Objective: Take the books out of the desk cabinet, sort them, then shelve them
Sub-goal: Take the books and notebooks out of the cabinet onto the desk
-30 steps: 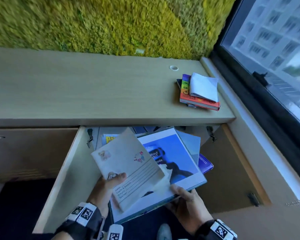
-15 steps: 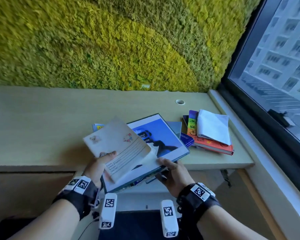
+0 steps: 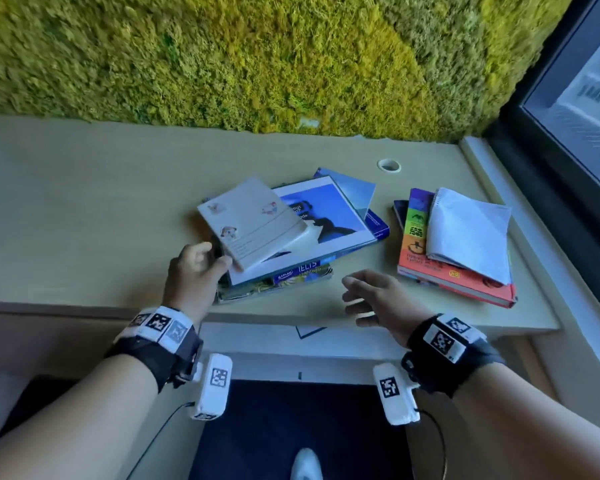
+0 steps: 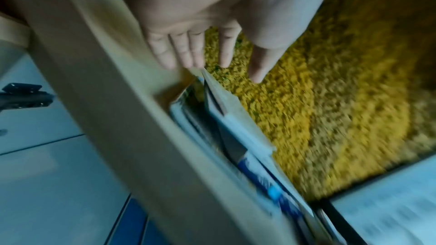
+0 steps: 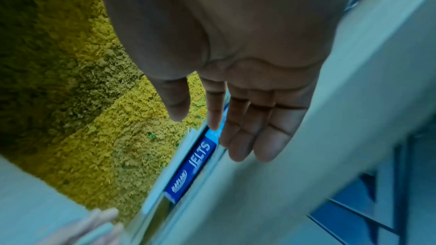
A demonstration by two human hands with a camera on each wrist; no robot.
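Observation:
A loose stack of books (image 3: pixel 326 230) lies on the wooden desk top (image 3: pixel 101 220). On top is a pale notebook (image 3: pixel 253 221) with stickers, over a blue-covered book and a blue IELTS book (image 3: pixel 302 273) (image 5: pixel 191 169). My left hand (image 3: pixel 201 268) is at the stack's near-left corner with fingers straight, fingertips by the notebook's edge (image 4: pixel 207 74). My right hand (image 3: pixel 368 299) hovers open just off the stack's near-right side, fingers spread and holding nothing (image 5: pixel 226 129). A second pile (image 3: pixel 458 247) with an orange book and a white notebook lies to the right.
A moss wall (image 3: pixel 257 57) backs the desk. A window (image 3: pixel 575 98) and sill run along the right. A cable hole (image 3: pixel 389 165) sits behind the stacks. Below the desk edge are the cabinet front and dark floor (image 3: pixel 291 427).
The stack came up out of the cabinet and was set down on the desk top. Both hands have let go of it and drawn back a little.

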